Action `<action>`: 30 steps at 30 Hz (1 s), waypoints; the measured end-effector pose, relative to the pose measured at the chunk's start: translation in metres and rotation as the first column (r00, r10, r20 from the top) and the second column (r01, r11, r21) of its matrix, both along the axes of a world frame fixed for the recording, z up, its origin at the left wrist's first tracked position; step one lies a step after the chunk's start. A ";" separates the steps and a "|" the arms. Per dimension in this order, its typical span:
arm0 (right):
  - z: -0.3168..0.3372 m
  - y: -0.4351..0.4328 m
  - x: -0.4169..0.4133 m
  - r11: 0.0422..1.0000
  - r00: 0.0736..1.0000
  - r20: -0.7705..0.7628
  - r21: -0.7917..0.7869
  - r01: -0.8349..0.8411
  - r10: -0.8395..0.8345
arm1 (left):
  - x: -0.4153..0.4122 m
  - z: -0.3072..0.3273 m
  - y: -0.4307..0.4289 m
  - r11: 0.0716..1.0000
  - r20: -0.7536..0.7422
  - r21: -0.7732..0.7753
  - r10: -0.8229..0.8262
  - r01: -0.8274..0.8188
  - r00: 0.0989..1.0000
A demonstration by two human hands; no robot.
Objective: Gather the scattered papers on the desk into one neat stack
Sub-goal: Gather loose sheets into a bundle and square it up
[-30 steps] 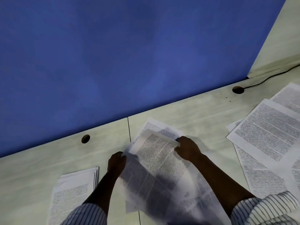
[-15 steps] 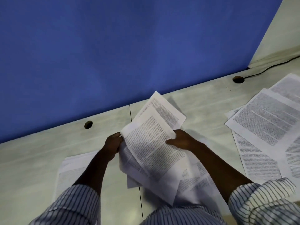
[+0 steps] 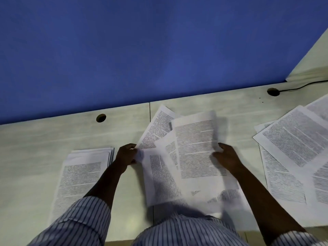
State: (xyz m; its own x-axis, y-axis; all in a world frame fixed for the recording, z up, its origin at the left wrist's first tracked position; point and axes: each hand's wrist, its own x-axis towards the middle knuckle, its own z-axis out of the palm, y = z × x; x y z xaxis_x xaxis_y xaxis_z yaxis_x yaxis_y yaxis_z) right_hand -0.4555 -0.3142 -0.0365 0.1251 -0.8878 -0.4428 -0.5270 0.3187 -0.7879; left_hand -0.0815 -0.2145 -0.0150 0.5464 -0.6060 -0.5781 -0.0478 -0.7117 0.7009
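**Sheets swung square, still fanned between the hands**

Left hand pinches the left edge of a lower page, its fingers curled round the paper. The right hand grips the right edge of the top sheet.

Half a second ago the hands sat closer together and the bundle of loose sheets leaned away to the left. Now the hands have drawn apart. The top sheet has swung round until its lines of print run almost level across the view.

The pages under it have not followed. One pokes out far and left, another slides out near and left, and more trail off toward the person's lap. Blur along the top sheet's far edge suggests it is still moving. Whether the bundle rests on the table or is held just above it cannot be told.

Just left of the left hand, the squared stack lies on the table as it did before. Well off to the right, the scattered pages overlap at odd angles, apparently untouched.

This batch looks gathered but not aligned. It probably needs its edges knocked even before it joins the stack. With the right-hand pages still out, the task seems roughly midway.
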 end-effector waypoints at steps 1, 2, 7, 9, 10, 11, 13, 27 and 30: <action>0.002 0.000 -0.007 0.998 0.998 -0.006 0.003 0.056 -0.056 | 0.001 -0.001 0.004 1.000 -0.011 0.005 -0.003 0.003 1.000; 0.004 0.001 -0.013 0.995 0.995 -0.014 0.006 0.095 -0.095 | 0.003 -0.003 0.008 1.000 -0.012 0.013 -0.014 0.015 1.000; 0.030 0.007 -0.012 0.971 0.970 -0.149 -0.113 -0.210 0.192 | 0.012 -0.003 0.017 0.961 0.024 0.068 -0.269 0.266 0.963; 0.039 0.005 0.004 0.929 0.924 -0.208 -0.124 -0.350 0.320 | 0.010 0.003 0.015 0.935 0.005 0.083 -0.347 0.345 0.938; 0.041 0.003 0.013 0.906 0.899 -0.247 -0.132 -0.402 0.363 | 0.009 0.006 0.014 0.924 -0.017 0.091 -0.371 0.371 0.929; 0.041 0.001 0.024 0.882 0.869 -0.292 -0.136 -0.451 0.399 | 0.006 0.010 0.012 0.912 -0.040 0.101 -0.396 0.398 0.917; 0.040 -0.001 0.046 0.809 0.775 -0.377 -0.103 -0.579 0.507 | 0.000 0.014 0.012 0.891 -0.099 0.111 -0.432 0.441 0.897; 0.020 0.050 0.079 0.500 0.380 -0.450 0.184 -0.846 0.808 | -0.020 -0.024 0.072 0.924 0.023 0.012 -0.383 0.383 0.923; 0.027 0.040 0.063 0.604 0.522 -0.375 0.142 -0.784 0.766 | -0.020 -0.024 0.080 0.980 -0.051 -0.047 -0.198 0.195 0.979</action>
State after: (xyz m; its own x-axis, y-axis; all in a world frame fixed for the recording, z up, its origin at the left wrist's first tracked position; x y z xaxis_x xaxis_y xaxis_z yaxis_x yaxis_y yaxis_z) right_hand -0.3927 -0.2746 -0.0095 0.6130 -0.5382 -0.5784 -0.7893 -0.3846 -0.4786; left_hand -0.1019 -0.1348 -0.0393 0.3820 -0.7224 -0.5763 -0.1439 -0.6625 0.7351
